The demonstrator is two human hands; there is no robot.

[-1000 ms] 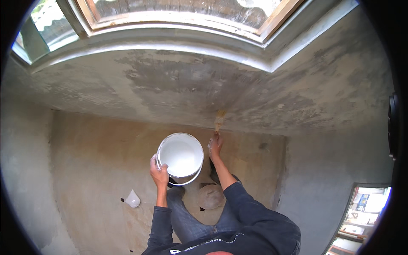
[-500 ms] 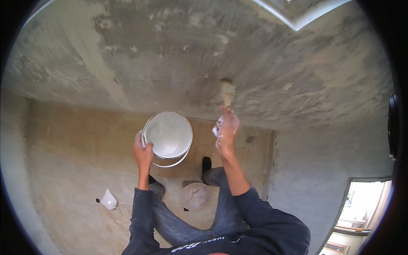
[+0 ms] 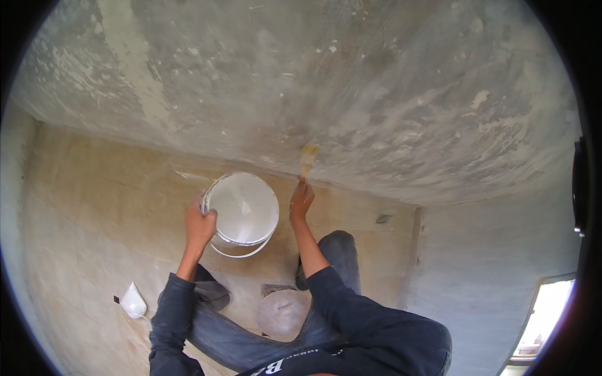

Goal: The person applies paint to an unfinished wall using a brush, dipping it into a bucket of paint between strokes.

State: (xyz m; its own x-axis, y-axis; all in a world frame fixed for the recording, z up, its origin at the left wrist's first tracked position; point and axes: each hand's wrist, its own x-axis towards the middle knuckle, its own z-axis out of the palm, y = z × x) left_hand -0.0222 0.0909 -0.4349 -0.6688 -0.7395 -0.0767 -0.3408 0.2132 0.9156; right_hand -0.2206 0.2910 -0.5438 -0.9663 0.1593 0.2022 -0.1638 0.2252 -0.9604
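Note:
My left hand [image 3: 199, 222] grips the rim of a white plastic bucket [image 3: 243, 208] at its left side. The bucket is tilted so its mouth faces me; its inside is white, and its wire-like white handle [image 3: 243, 254] hangs along the near side. To the right of it, my right hand [image 3: 302, 199] is closed around the handle of a paintbrush [image 3: 308, 158]. The brush points away from me, its pale yellow bristles at the lower part of the grey wall [image 3: 251, 94]. Whether the bristle tips touch the wall I cannot tell.
A round, whitish-stained object [image 3: 283, 314] lies between my legs. At the left, a small white bulb-shaped thing [image 3: 133, 302] with a dark end rests on the tan floor [image 3: 88, 244]. A bright opening [image 3: 544, 319] is in the right wall, and a small dark patch [image 3: 383, 219] marks the floor.
My right hand and the brush have come left and nearer, lower on the wall. The view has shifted. My left hand still holds the bucket, and my right leg has bent outward.

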